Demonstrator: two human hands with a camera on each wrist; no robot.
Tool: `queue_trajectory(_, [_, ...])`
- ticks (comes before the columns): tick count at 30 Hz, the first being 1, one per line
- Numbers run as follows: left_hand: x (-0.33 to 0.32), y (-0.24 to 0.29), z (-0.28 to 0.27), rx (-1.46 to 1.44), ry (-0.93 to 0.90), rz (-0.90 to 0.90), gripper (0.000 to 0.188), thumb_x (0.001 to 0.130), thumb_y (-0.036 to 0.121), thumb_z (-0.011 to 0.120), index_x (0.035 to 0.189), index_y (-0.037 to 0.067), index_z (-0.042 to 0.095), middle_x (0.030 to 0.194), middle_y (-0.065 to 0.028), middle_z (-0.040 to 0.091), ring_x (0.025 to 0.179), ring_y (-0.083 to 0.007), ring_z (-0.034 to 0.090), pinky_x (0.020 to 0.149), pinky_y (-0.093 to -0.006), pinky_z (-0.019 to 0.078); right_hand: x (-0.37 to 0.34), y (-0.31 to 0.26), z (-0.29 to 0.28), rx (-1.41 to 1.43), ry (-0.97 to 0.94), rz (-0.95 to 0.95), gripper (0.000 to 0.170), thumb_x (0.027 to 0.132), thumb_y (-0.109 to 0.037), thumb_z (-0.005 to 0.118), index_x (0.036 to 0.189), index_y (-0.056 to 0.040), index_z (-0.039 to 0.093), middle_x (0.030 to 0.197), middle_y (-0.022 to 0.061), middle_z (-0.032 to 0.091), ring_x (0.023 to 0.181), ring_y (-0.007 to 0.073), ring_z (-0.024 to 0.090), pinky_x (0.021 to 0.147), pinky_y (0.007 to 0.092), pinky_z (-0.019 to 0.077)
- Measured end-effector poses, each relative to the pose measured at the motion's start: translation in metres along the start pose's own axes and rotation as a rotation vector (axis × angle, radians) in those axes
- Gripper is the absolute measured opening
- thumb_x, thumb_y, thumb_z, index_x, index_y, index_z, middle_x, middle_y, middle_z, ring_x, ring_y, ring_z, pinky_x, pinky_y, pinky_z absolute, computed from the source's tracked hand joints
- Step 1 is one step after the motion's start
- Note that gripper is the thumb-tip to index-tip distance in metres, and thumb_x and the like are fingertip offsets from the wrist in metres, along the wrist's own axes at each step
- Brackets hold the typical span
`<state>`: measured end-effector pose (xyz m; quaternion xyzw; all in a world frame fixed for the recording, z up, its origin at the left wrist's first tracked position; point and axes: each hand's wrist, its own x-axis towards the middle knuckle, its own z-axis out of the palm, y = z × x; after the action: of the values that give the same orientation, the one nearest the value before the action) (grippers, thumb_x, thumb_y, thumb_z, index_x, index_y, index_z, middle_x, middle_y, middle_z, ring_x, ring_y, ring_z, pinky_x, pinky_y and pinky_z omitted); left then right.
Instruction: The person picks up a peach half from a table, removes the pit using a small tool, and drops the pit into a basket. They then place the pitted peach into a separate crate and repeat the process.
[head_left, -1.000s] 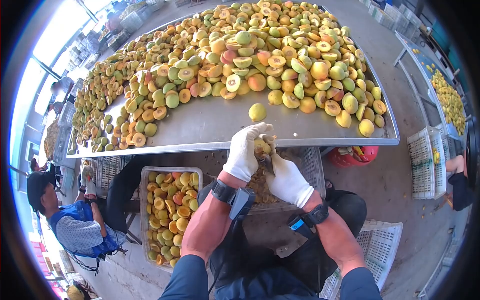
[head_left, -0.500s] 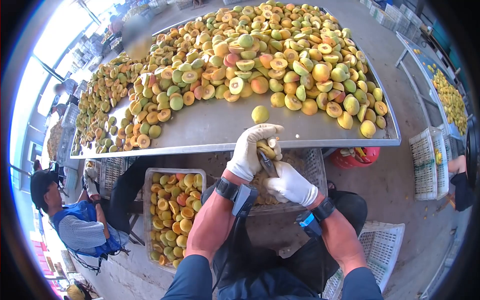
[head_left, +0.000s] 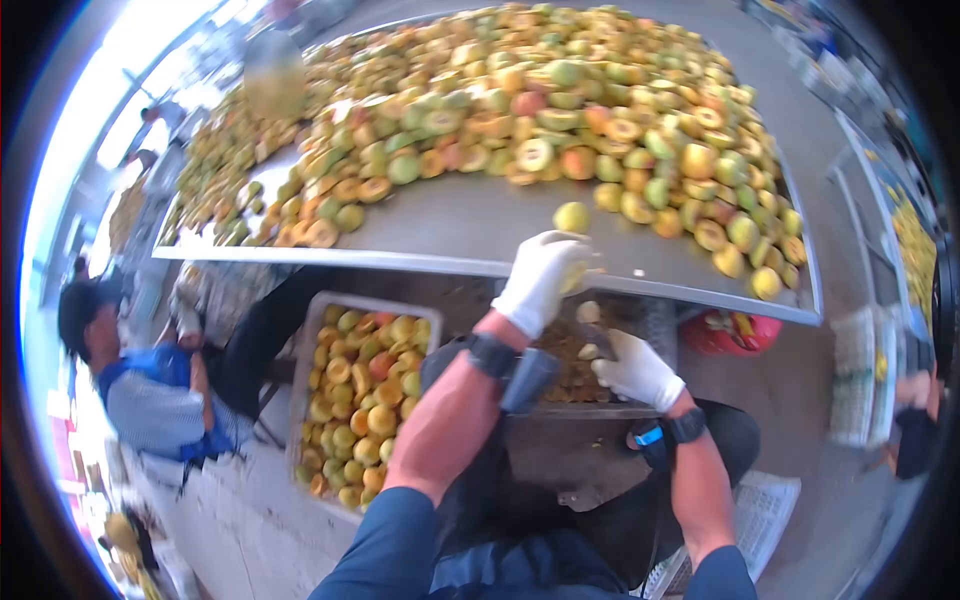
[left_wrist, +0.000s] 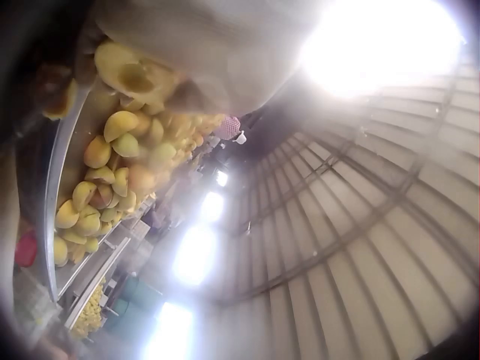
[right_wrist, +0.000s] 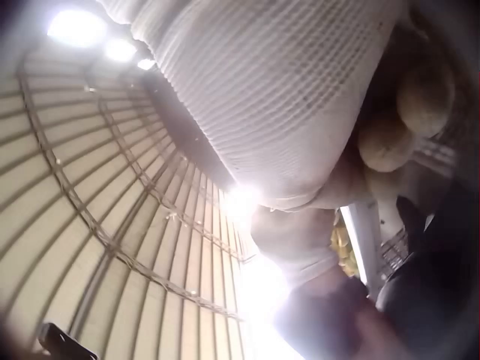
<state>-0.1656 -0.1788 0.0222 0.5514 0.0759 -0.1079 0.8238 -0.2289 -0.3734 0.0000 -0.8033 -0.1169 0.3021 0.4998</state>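
Observation:
In a white glove, the left hand (head_left: 540, 284) grips a yellow fruit half (head_left: 574, 276) over the near table edge; the left wrist view shows the half's hollow cut face (left_wrist: 122, 73). Lower and to the right, the gloved right hand (head_left: 640, 372) holds a dark tool (head_left: 601, 343) with a small pale brown lump (head_left: 588, 312) at its tip. Beneath both hands is a crate (head_left: 661, 335) holding brown bits. A whole-looking yellow fruit (head_left: 571, 217) lies alone just beyond the left hand. The right glove (right_wrist: 262, 97) fills much of the right wrist view.
Heaped halved fruit (head_left: 480, 110) covers the back of the metal table (head_left: 440, 215). A crate (head_left: 437, 325) of fruit halves stands left of the knees, a red container (head_left: 735, 335) under the table's right side. Another person (head_left: 155, 375) sits at the left.
The hands have moved apart; the tool has come away from the fruit in the left hand, down and to the right. The head view has shifted, and the scene is blurred.

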Motion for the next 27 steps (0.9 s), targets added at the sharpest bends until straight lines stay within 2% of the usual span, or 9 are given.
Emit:
queue_trajectory(2, [-0.016, 0.0, -0.001, 0.278, 0.06, 0.293, 0.025, 0.089, 0.019, 0.068, 0.103, -0.002, 0.069, 0.089, -0.0033, 0.067, 0.081, -0.0099, 0.061, 0.068, -0.0248, 0.0506, -0.002, 0.033, 0.011, -0.375, 0.177, -0.181, 0.02, 0.083, -0.011, 0.06, 0.1, 0.0006, 0.062, 0.079, 0.0236, 0.066, 0.073, 0.0423, 0.065, 0.065, 0.049, 0.0524])
queue_trajectory(3, [-0.033, 0.011, 0.0, 0.261, 0.103, 0.249, 0.026, 0.09, 0.02, 0.069, 0.103, -0.002, 0.069, 0.088, -0.0033, 0.067, 0.079, -0.009, 0.06, 0.067, -0.0248, 0.0502, -0.002, 0.041, 0.011, -0.513, 0.204, -0.268, 0.021, 0.081, -0.01, 0.059, 0.099, 0.0008, 0.062, 0.084, 0.0282, 0.066, 0.08, 0.0475, 0.063, 0.07, 0.0536, 0.052])
queue_trajectory(9, [-0.159, 0.028, -0.096, 0.639, 0.633, 0.406, 0.026, 0.09, 0.025, 0.07, 0.093, -0.001, 0.068, 0.08, -0.0103, 0.067, 0.075, -0.0163, 0.063, 0.068, -0.0328, 0.0504, 0.0, 0.045, 0.011, -0.729, 0.102, -0.056, 0.017, 0.079, -0.006, 0.056, 0.094, 0.0016, 0.06, 0.084, 0.0307, 0.063, 0.086, 0.0498, 0.061, 0.072, 0.0548, 0.049])
queue_trajectory(14, [-0.27, -0.044, -0.269, 1.202, 1.291, -0.022, 0.039, 0.09, 0.042, 0.062, 0.089, 0.003, 0.067, 0.087, -0.021, 0.069, 0.085, -0.041, 0.066, 0.076, -0.0473, 0.0516, 0.012, 0.048, 0.022, -0.796, 0.001, -0.038, 0.017, 0.08, -0.008, 0.057, 0.094, 0.0013, 0.06, 0.087, 0.0306, 0.064, 0.088, 0.0503, 0.061, 0.077, 0.0557, 0.0485])
queue_trajectory(16, [-0.311, -0.075, -0.336, 1.312, 1.483, -0.235, 0.042, 0.091, 0.044, 0.06, 0.089, 0.002, 0.067, 0.085, -0.0241, 0.068, 0.084, -0.0415, 0.066, 0.079, -0.0494, 0.0512, 0.015, 0.054, 0.023, -0.798, -0.036, -0.019, 0.019, 0.079, -0.008, 0.057, 0.095, 0.0017, 0.06, 0.088, 0.0308, 0.064, 0.09, 0.0508, 0.06, 0.078, 0.0549, 0.0483])
queue_trajectory(20, [-0.337, -0.092, -0.374, 1.331, 1.46, -0.183, 0.039, 0.094, 0.042, 0.058, 0.099, 0.004, 0.068, 0.102, -0.0233, 0.066, 0.099, -0.0402, 0.063, 0.084, -0.0504, 0.05, 0.018, 0.063, 0.027, -0.801, -0.053, -0.033, 0.02, 0.079, -0.008, 0.057, 0.096, 0.0021, 0.06, 0.09, 0.0316, 0.064, 0.092, 0.0508, 0.06, 0.08, 0.0544, 0.0481])
queue_trajectory(22, [-0.332, -0.087, -0.365, 1.535, 1.186, -0.621, 0.035, 0.095, 0.038, 0.056, 0.103, 0.006, 0.068, 0.112, -0.0211, 0.063, 0.102, -0.0396, 0.061, 0.087, -0.0518, 0.0494, 0.017, 0.061, 0.027, -0.779, -0.021, 0.012, 0.022, 0.078, -0.006, 0.056, 0.098, 0.0029, 0.06, 0.091, 0.031, 0.063, 0.094, 0.0508, 0.059, 0.079, 0.0504, 0.049])
queue_trajectory(25, [-0.321, -0.087, -0.381, 1.601, 1.384, -0.251, 0.036, 0.094, 0.037, 0.057, 0.109, 0.006, 0.066, 0.121, -0.0184, 0.06, 0.11, -0.0365, 0.058, 0.092, -0.0528, 0.0456, 0.012, 0.066, 0.02, -0.818, -0.02, 0.092, 0.023, 0.08, -0.009, 0.057, 0.099, 0.0031, 0.059, 0.093, 0.0324, 0.064, 0.095, 0.0516, 0.059, 0.082, 0.053, 0.0481])
queue_trajectory(27, [-0.308, -0.097, -0.401, 1.594, 1.371, -0.177, 0.042, 0.093, 0.038, 0.057, 0.12, 0.007, 0.063, 0.129, -0.0191, 0.057, 0.12, -0.0367, 0.054, 0.097, -0.0533, 0.0434, 0.007, 0.066, 0.018, -0.819, -0.012, 0.103, 0.023, 0.08, -0.009, 0.057, 0.099, 0.0031, 0.06, 0.094, 0.0323, 0.064, 0.095, 0.0517, 0.059, 0.082, 0.0528, 0.0482])
